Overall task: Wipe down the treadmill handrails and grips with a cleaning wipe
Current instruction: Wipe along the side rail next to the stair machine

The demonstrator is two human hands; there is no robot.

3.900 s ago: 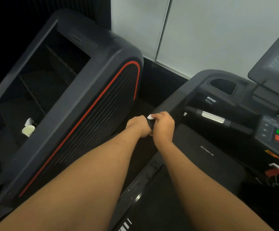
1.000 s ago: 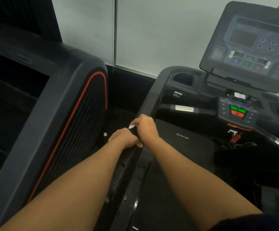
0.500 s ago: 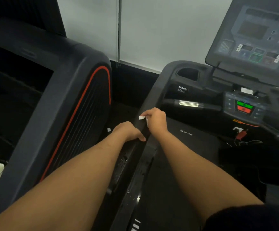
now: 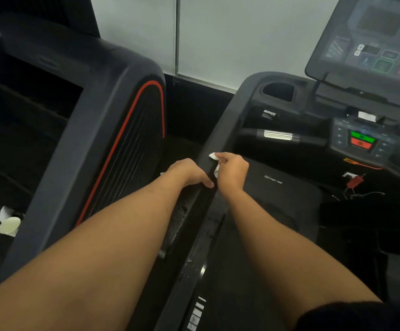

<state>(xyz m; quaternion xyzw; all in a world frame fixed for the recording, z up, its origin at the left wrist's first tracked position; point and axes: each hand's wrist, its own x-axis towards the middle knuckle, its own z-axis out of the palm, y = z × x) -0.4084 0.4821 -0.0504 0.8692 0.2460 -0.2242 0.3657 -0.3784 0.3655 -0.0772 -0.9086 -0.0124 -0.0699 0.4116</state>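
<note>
Dim gym bay, pale wall behind. Nearest, left hand (image 4: 189,172) wraps the treadmill's left handrail (image 4: 214,144), steadying. Just beyond, right hand (image 4: 231,173) pinches the white cleaning wipe (image 4: 213,156) against the rail, now farther up it than half a second ago. Wiping advances; silver-banded front grip (image 4: 278,135) beyond appears untouched.
</note>
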